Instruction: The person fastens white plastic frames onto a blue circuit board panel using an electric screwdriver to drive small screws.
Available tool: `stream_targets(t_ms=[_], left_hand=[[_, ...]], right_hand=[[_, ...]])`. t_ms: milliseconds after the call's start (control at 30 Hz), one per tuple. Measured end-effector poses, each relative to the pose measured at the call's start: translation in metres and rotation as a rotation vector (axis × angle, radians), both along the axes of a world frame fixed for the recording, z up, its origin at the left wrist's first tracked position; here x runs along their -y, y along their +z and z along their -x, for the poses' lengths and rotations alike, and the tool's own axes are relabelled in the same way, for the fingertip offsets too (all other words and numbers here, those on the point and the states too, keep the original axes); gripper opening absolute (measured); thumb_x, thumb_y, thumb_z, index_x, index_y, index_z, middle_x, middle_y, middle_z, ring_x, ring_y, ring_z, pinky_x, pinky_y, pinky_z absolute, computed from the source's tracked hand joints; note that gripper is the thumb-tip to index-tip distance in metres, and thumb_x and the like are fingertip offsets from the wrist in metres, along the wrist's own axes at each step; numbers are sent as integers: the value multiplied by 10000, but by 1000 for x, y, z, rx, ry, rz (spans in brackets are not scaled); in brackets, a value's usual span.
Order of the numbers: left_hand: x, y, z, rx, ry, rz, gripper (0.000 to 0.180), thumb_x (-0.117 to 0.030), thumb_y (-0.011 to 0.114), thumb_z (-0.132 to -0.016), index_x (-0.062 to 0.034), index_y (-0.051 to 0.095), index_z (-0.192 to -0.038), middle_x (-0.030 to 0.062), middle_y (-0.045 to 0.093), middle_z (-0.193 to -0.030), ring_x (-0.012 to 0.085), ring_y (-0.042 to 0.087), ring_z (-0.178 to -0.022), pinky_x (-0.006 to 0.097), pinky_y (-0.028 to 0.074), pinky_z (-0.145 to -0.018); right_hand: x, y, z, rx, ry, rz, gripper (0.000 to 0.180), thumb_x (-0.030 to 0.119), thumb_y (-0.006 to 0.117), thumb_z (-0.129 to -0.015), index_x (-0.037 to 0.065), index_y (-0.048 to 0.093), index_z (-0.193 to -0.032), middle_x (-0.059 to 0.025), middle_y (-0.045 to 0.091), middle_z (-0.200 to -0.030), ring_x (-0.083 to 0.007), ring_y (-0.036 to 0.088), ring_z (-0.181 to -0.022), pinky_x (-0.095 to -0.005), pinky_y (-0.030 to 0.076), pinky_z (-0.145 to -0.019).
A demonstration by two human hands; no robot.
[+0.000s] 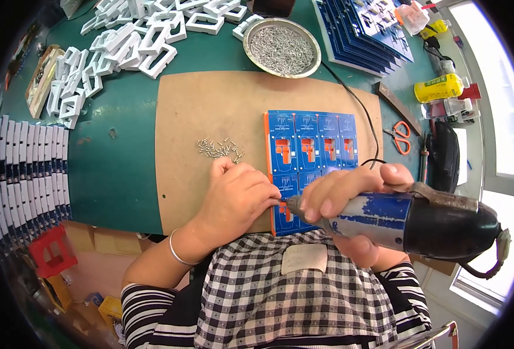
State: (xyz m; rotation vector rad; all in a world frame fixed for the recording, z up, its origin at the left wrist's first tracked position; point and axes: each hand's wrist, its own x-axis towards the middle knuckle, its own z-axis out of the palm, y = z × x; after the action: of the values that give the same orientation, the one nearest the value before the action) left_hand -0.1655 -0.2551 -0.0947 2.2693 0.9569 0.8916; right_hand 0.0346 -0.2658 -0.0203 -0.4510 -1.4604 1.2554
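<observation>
My right hand (345, 195) is wrapped round a worn blue, grey and black electric screwdriver (379, 220), held nearly level with its nose pointing left. Beneath that nose lies a panel of blue circuit boards (318, 125) with cut-outs, seated on an orange base. My left hand (238, 192) pinches its fingertips together at the panel's left edge, right by the screwdriver's tip. What those fingers hold is too small to tell. Several loose screws (216, 150) lie just beyond my left hand on a brown board (190, 116). The lower right of the panel is hidden by my right hand and the tool.
A metal bowl of screws (282, 51) stands at the far side, near a heap of white plastic frames (132, 46). Stacked blue panels (362, 35), a dark bar (398, 107), orange scissors (401, 138) and a yellow bottle (440, 88) sit right. A black cord (356, 96) crosses the board.
</observation>
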Motion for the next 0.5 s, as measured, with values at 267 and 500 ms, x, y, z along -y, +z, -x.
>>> stream_targets(t_ms=[267,500], left_hand=[[2,-4,3,58,15,-8,199,-139,773,-671,-168,667,-837,-44,611,-820,160,558,-812,383,309,-814],[-9,9,20,170,267,-120,191,-144,752,-700,-162,668,-870,-38,604,-825,161,561,-813,369,318,-795]], right_hand=[[-6,-3,14,74,56,-237,780,25,711,-758,79,227,-1368,-195,593,-906,-310,609,-767,-451,516,-707],[-13,4,12,115,107,-64,693,7,702,-773,91,260,-1301,-215,573,-939,-307,596,-804,-471,500,-727]])
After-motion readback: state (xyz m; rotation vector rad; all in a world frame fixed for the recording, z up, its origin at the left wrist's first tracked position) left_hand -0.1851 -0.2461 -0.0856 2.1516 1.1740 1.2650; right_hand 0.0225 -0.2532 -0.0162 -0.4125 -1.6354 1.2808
